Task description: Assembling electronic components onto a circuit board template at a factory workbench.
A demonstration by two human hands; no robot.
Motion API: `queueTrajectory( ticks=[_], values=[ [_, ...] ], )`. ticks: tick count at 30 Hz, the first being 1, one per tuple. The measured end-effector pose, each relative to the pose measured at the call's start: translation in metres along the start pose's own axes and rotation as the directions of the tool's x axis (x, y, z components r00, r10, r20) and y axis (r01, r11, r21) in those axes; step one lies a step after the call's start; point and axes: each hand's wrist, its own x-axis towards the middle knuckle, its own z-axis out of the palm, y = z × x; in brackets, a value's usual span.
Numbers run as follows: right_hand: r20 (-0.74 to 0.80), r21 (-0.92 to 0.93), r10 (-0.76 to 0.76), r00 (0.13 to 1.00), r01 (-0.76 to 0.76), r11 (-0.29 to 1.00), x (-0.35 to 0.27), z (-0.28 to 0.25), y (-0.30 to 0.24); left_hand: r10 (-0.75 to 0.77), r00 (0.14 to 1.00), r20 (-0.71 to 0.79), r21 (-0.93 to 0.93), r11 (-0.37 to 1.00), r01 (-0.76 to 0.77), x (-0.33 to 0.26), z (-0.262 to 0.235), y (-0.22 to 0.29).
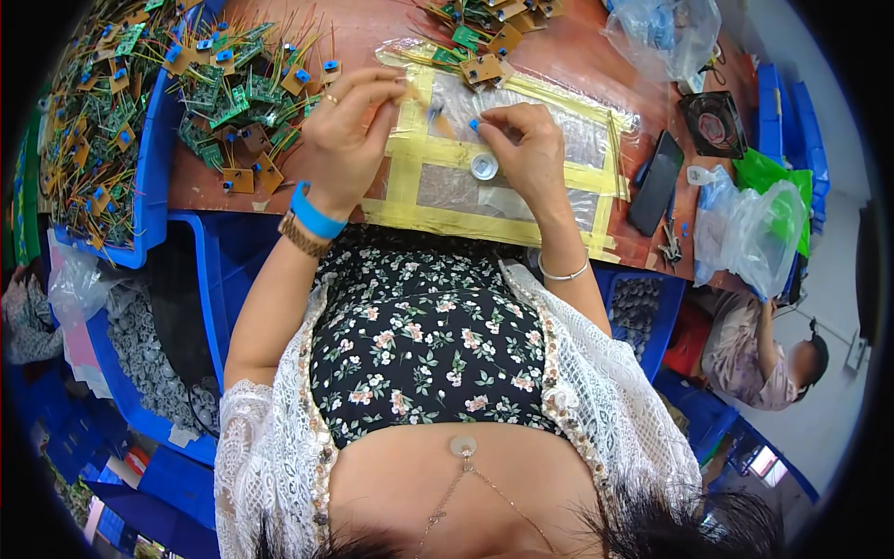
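Note:
My left hand [349, 130] is raised over the left side of the work mat, fingers curled. At its fingertips is a small brown circuit board [440, 115], smeared by motion. Close by on the right, my right hand [529, 144] pinches a small blue part [475, 124] between thumb and finger. Below the gap between my hands, a small round white cup [483, 167] rests on the mat [405, 177], which is clear plastic edged with yellow tape. A brown board with wires [481, 71] lies at the mat's far edge, near a pile of others.
Wired green and brown boards [233, 102] heap at the left, beside a blue bin [154, 168] full of more. On the right lie a black phone [656, 182], a square fan [712, 124], keys [670, 244] and plastic bags [754, 224]. Another person [759, 359] sits at far right.

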Motion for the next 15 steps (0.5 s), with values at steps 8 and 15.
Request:
queueTrajectory(
  ticks=[8,15],
  values=[
    [-0.003,-0.105,-0.133,0.991,0.132,0.986,0.002,0.008,-0.001,0.015,0.94,0.34,0.303,0.945,-0.125,-0.039,-0.03,0.022],
    [0.039,-0.298,-0.281,0.959,0.28,0.913,-0.002,0.02,-0.034,-0.063,0.921,0.386,0.368,0.925,-0.091,-0.056,-0.019,0.036]
  ],
)
